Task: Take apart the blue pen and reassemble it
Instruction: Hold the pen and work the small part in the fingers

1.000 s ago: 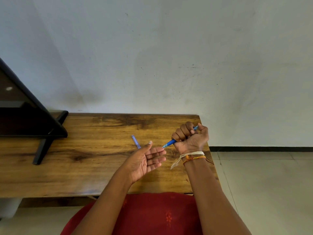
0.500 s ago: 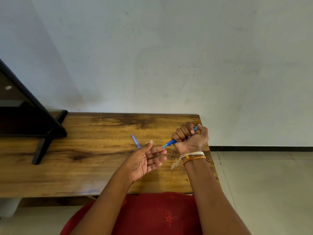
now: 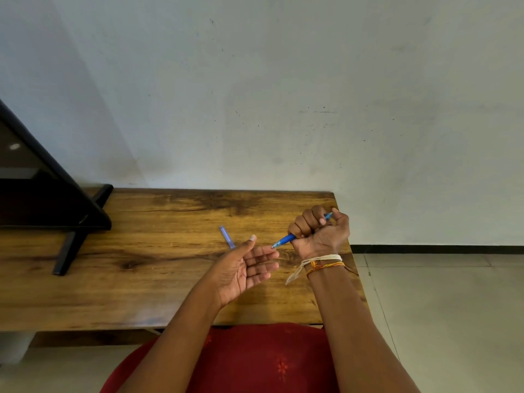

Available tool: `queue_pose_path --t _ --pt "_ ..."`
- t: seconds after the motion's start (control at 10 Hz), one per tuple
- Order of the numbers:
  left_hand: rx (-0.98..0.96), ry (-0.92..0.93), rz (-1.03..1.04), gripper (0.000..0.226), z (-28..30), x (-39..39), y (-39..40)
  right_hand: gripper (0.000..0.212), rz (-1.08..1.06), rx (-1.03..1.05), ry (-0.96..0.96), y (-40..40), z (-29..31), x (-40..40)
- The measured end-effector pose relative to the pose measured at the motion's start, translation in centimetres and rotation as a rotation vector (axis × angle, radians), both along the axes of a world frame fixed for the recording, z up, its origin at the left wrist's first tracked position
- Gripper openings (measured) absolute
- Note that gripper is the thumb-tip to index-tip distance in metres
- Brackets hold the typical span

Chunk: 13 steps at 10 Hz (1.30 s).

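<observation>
The blue pen (image 3: 288, 239) is clenched in the right hand (image 3: 319, 232), all the fingers wrapped around the barrel in a full fist. The tip is pointed down and to the left, poking out below the fist, while the back end is seen sticking out at the top beside the thumb. The pen is held above the right part of the wooden surface (image 3: 141, 268), clear of the wood.

The left hand (image 3: 243, 269) is held flat and spread, palm turned up and toward the right, nothing kept in its grip. Its fingertips are placed just beside the pen's tip; whether they are touching cannot be told.

1 small pale blue-violet piece (image 3: 227, 237) is left lying on the surface, just beyond the left thumb, slanted and apart from both hands. What part it is cannot be made out.

Thread bands (image 3: 323, 262), white and orange, are tied around the right wrist, with 1 loose end hanging toward the left.

At the far left of the surface a black stand (image 3: 71, 245) is planted, with a dark framed panel above it. A red garment (image 3: 255, 361) is seen at the bottom edge, below the forearms.
</observation>
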<state>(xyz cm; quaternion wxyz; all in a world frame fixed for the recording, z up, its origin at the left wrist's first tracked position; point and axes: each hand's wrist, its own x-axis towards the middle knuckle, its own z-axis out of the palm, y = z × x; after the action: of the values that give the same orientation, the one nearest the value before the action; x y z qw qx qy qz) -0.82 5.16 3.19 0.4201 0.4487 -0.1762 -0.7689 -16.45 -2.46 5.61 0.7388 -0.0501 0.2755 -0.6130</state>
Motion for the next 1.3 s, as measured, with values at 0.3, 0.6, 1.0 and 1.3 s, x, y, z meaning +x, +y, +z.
queue_pose_path --t 0.3,0.6,1.0,1.3 --pt "-0.001 0.000 -0.002 0.046 -0.12 0.01 -0.02 0.040 0.011 -0.049 0.053 -0.15 0.10 0.01" --pt "0.005 0.003 -0.002 0.046 -0.17 -0.04 -0.09 0.041 0.037 -0.049 0.043 -0.13 0.06 0.01" --pt "-0.003 0.000 -0.002 0.045 -0.22 -0.04 -0.02 0.050 0.057 -0.038 0.043 -0.07 -0.04 -0.06" --pt "-0.002 0.003 0.002 0.045 -0.18 -0.05 -0.04 0.050 0.060 -0.033 0.047 -0.02 0.09 0.07"
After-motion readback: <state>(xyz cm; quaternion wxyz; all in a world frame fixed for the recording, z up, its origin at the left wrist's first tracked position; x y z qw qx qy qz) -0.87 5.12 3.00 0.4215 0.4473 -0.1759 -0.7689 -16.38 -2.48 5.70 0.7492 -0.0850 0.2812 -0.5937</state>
